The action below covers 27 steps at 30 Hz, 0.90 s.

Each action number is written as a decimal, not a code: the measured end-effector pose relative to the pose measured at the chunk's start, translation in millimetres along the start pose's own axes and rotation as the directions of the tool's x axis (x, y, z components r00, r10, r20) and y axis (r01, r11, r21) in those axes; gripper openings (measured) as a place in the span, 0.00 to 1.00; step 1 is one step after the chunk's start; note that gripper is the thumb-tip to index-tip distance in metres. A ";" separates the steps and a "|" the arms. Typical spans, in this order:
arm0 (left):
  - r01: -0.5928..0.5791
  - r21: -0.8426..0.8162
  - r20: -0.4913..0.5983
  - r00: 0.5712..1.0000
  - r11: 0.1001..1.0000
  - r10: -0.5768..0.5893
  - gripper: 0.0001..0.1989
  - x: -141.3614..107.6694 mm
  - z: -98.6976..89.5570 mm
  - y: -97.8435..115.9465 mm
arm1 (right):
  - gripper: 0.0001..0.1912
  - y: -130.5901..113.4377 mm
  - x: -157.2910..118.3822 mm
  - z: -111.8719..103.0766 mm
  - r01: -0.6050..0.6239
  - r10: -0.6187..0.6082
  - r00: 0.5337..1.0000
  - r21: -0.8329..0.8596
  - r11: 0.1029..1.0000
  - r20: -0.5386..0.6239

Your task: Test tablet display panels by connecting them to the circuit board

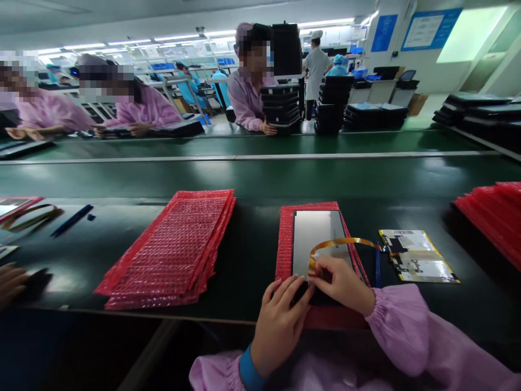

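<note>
A flat panel with a silvery face and dark border (315, 231) lies on a red bubble-wrap bag (285, 244) in front of me. An orange flex cable (345, 240) arches from the panel's near end to a flat silver part with yellow edges (423, 255) on the right. My right hand (342, 282) pinches the cable's near end over the panel. My left hand (280, 320), with a blue band at the wrist, rests its fingertips on the panel's near edge, fingers slightly apart. A blue pen-like tool (377, 266) lies between the panel and the silver part.
Red bubble-wrap bags (171, 244) are stacked at left, with more (496, 217) at far right. A blue tool (72, 220) and another person's hand (11, 282) are at far left. Across the green belt (163, 176), people in pink sit near stacked black devices (281, 108).
</note>
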<state>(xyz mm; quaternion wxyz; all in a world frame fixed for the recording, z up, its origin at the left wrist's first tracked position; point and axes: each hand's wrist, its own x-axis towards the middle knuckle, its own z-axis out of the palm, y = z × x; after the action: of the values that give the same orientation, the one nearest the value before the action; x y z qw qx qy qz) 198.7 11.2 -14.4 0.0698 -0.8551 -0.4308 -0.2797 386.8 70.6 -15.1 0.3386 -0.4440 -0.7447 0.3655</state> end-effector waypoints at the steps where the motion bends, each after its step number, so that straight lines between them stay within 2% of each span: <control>1: 0.004 0.004 0.000 1.000 1.000 -0.004 0.18 -0.3 0.4 0.0 | 0.08 0.0 -0.1 0.4 -0.003 0.003 1.000 -0.009 1.000 -0.001; 7: 0.032 0.017 0.016 0.999 0.999 -0.032 0.19 -3.3 2.7 -0.1 | 0.08 0.4 -1.4 2.4 -0.017 0.016 1.000 -0.055 0.998 -0.015; 15: 0.101 -0.047 0.152 0.984 0.994 -0.092 0.21 -4.2 1.5 -1.8 | 0.05 -2.9 -2.7 2.0 0.024 -0.027 1.000 -0.161 0.987 -0.015; 19: 0.133 -0.054 0.218 0.969 0.990 -0.118 0.26 -4.2 2.1 -0.8 | 0.04 -4.3 -3.2 0.4 0.048 -0.062 0.996 -0.210 0.976 -0.059; 22: 0.213 -0.104 0.274 0.945 0.972 -0.178 0.29 -4.8 1.9 -0.4 | 0.05 -4.7 -11.1 1.6 0.077 -0.105 0.989 -0.257 0.963 -0.100; 24: 0.315 -0.185 0.296 0.921 0.931 -0.252 0.29 -5.7 0.9 -0.5 | 0.08 -2.5 -22.0 5.9 0.078 -0.146 0.977 -0.377 0.923 -0.153; 27: 0.479 -0.318 0.334 0.864 0.818 -0.376 0.32 -7.1 -2.0 -0.2 | 0.15 5.3 -41.6 15.9 0.010 -0.229 0.940 -0.648 0.762 -0.255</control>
<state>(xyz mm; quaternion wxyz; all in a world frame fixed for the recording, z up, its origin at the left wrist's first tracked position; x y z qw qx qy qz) 194.3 5.7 -16.6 -0.2233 -0.7605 -0.5537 -0.2553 391.5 30.7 -35.1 0.3063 -0.5362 -0.7865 -0.0083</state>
